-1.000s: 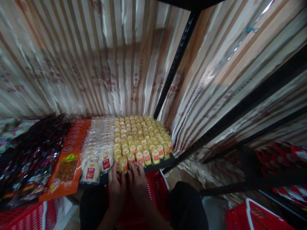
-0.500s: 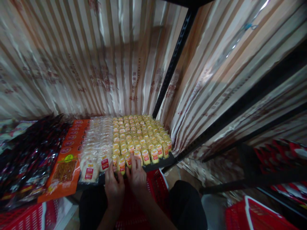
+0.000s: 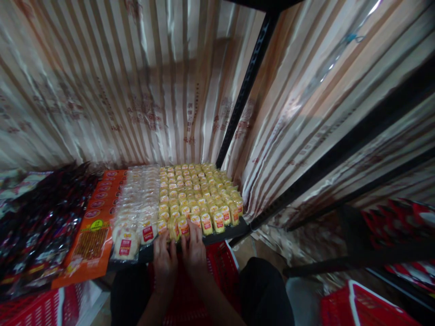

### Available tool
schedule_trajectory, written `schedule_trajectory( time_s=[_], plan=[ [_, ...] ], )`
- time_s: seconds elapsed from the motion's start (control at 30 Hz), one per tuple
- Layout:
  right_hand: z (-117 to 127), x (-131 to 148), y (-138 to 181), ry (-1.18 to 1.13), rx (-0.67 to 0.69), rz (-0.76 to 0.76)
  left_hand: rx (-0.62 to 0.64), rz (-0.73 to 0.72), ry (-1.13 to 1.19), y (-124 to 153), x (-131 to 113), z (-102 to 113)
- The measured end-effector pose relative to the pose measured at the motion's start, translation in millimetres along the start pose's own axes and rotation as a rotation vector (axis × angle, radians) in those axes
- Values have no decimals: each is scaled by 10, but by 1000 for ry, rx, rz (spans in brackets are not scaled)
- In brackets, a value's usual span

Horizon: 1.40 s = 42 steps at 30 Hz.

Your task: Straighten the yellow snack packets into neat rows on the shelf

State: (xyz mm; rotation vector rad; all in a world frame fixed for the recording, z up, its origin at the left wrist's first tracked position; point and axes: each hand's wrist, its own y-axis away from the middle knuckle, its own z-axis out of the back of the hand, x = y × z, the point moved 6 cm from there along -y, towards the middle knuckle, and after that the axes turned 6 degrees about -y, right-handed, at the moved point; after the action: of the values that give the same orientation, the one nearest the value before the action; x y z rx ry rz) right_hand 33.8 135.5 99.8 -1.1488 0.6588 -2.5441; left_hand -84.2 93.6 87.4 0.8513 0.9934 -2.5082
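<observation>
Rows of small yellow snack packets (image 3: 199, 194) with red labels fill the right part of a dark shelf (image 3: 234, 230). My left hand (image 3: 165, 262) and my right hand (image 3: 194, 251) rest side by side at the shelf's front edge. The fingertips of both press against the front-row packets (image 3: 179, 226), fingers held close together. Whether either hand grips a packet is hidden by the fingers.
Pale round snacks in clear bags (image 3: 136, 213) lie left of the yellow ones, then orange packs (image 3: 93, 235) and dark red packs (image 3: 37, 222). A black shelf post (image 3: 244, 95) rises at the right. Red baskets (image 3: 224, 271) (image 3: 360, 308) stand below. Striped foil sheeting (image 3: 136, 81) lines the back.
Both hands have slid a little forward onto the front row, and the front yellow packets have been pushed back into line with the others.
</observation>
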Motion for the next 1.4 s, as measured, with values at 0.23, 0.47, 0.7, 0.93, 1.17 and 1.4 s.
schedule_trajectory(
  time_s=[0.23, 0.47, 0.7, 0.93, 1.17, 1.4],
  plan=[
    [-5, 5, 39, -44, -60, 30, -35, -57, -70, -61, 0, -9],
    [3, -7, 81, -58, -61, 36, 0, -63, -61, -61, -47, 7],
    [-19, 3, 46, 28, -29, 40, 80, 66, -30, -148, -38, -44],
    [-30, 15, -24, 106, 17, -30, 104, 84, 65, -121, 12, -134],
    [-47, -52, 40, -1, -69, -41, 93, 18, 0, -154, 8, -110],
    [64, 55, 76, 62, -86, 125, 74, -62, -27, -181, 16, -141]
  ],
)
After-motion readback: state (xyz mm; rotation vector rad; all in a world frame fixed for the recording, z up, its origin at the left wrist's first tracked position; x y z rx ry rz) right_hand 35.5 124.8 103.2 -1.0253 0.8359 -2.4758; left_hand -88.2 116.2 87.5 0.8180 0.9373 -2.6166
